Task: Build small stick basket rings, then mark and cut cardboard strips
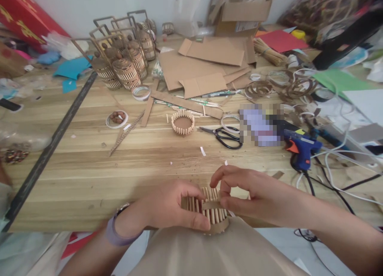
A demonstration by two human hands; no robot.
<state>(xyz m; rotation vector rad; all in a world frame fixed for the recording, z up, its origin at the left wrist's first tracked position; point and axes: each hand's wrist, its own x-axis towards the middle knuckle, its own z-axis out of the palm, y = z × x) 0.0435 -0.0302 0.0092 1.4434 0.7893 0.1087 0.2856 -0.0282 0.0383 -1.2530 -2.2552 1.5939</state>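
My left hand [173, 206] and my right hand [245, 192] both grip a small round basket of upright wooden sticks [211, 210] at the near table edge. The left thumb lies across its cardboard base band, and the right fingers pinch the paper strip around the sticks. A similar, shorter stick ring [182, 122] sits on the wooden table [89, 176] further back. Black scissors [224, 136] lie to its right, and a blue glue gun [301, 148] rests at the right with its cable trailing.
Several finished stick lanterns [124, 64] stand at the back left. Cardboard sheets [206, 64] and an open box [239, 14] fill the back centre. Paper rings [278, 86], tape rolls [141, 93], coloured paper and white cables crowd the right. A dark bar [56, 136] runs diagonally at left.
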